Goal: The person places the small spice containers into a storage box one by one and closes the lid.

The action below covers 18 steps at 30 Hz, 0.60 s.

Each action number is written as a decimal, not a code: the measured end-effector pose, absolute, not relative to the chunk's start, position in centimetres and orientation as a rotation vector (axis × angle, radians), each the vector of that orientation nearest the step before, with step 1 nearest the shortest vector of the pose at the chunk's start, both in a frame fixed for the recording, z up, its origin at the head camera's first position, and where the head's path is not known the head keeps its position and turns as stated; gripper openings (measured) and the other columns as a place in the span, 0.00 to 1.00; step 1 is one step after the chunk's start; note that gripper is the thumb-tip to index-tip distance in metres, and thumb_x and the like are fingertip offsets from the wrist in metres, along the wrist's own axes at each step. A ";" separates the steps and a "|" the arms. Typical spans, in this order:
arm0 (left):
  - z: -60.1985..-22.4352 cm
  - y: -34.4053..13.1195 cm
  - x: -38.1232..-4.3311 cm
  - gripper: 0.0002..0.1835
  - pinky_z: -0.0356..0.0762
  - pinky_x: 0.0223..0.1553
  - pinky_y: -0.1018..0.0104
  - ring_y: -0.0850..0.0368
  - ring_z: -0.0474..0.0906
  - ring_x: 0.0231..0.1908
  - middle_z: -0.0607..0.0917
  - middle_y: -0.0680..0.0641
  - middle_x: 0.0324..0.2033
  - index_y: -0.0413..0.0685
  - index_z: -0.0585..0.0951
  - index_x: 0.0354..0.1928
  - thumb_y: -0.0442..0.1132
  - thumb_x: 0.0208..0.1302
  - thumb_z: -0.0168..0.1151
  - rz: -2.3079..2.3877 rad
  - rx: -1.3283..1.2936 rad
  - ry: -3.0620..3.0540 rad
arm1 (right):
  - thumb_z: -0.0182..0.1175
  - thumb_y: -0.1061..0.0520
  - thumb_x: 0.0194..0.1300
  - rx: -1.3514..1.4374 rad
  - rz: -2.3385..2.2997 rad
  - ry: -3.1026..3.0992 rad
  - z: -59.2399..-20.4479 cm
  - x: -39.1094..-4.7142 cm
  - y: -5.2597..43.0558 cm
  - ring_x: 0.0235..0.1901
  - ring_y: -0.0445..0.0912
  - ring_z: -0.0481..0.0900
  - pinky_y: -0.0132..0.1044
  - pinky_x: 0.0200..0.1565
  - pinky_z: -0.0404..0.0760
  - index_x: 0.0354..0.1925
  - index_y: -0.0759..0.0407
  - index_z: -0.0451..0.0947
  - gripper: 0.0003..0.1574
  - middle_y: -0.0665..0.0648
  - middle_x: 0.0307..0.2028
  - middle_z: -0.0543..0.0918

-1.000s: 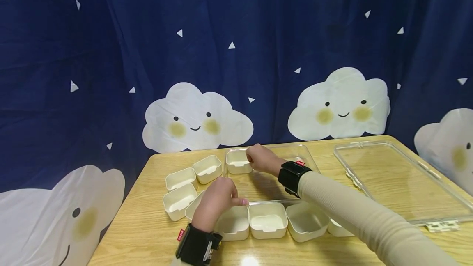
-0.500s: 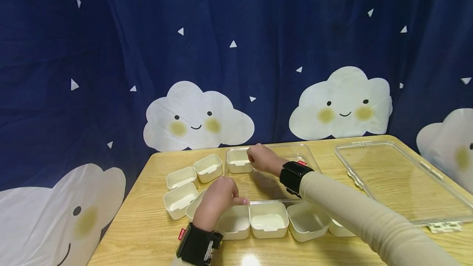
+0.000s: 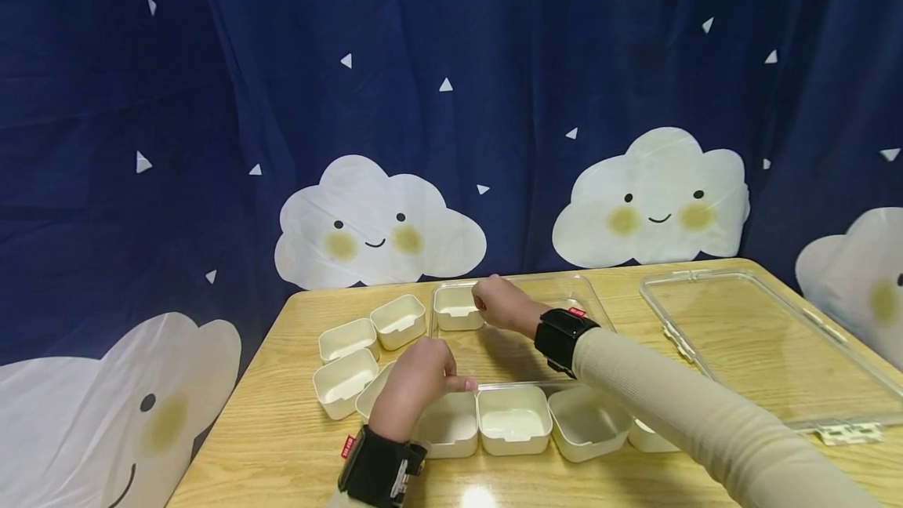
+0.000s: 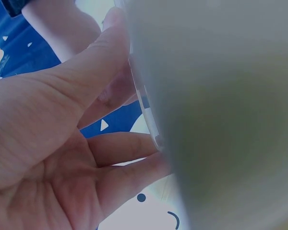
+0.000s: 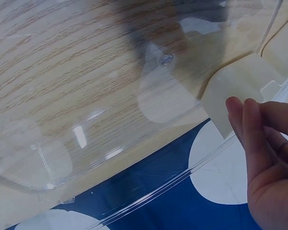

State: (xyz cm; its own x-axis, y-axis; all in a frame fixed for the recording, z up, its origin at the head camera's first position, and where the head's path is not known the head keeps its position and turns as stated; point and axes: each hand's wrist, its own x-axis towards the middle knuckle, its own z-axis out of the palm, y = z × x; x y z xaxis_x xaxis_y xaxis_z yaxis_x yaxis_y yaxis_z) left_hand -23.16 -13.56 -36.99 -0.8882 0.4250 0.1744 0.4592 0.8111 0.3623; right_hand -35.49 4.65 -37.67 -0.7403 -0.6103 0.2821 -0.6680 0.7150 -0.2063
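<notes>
A shallow clear plastic box [image 3: 511,385] lies on the table, one small cream bin [image 3: 457,321] standing in its far left corner. At that bin is my right hand [image 3: 502,304]; in the right wrist view its thumb and fingertips pinch together at the rim of the cream bin [image 5: 237,79]. My left hand [image 3: 416,379] is at the near left corner of the clear box. In the left wrist view, the thumb and fingers of the left hand [image 4: 62,124] grip the clear box's edge [image 4: 146,105]. A blurred pale surface fills that view's right side.
Left of the clear box stand several cream bins [image 3: 346,384]. More bins [image 3: 513,445] line its near side, some partly hidden by the left hand and right sleeve. A clear lid [image 3: 762,420] with latches lies at right. A dark blue curtain [image 3: 409,45] hangs behind the wooden table [image 3: 261,414].
</notes>
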 end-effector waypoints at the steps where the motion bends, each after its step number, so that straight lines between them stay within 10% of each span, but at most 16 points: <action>1: -37.0 -13.5 -23.1 0.25 0.54 0.20 0.71 0.65 0.56 0.18 0.58 0.61 0.09 0.47 0.76 0.07 0.48 0.51 0.80 -0.620 -0.709 -2.910 | 0.62 0.78 0.51 1.023 0.440 -2.736 -37.7 -35.5 4.7 0.23 0.42 0.72 0.33 0.28 0.75 0.23 0.65 0.78 0.12 0.52 0.21 0.78; 18: -37.0 -13.8 -23.2 0.23 0.54 0.21 0.71 0.64 0.58 0.18 0.61 0.60 0.10 0.43 0.81 0.11 0.49 0.53 0.78 -0.629 -0.721 -2.941 | 0.63 0.75 0.55 1.061 0.507 -2.708 -33.7 -34.3 8.6 0.29 0.47 0.81 0.40 0.35 0.82 0.35 0.70 0.82 0.08 0.58 0.27 0.84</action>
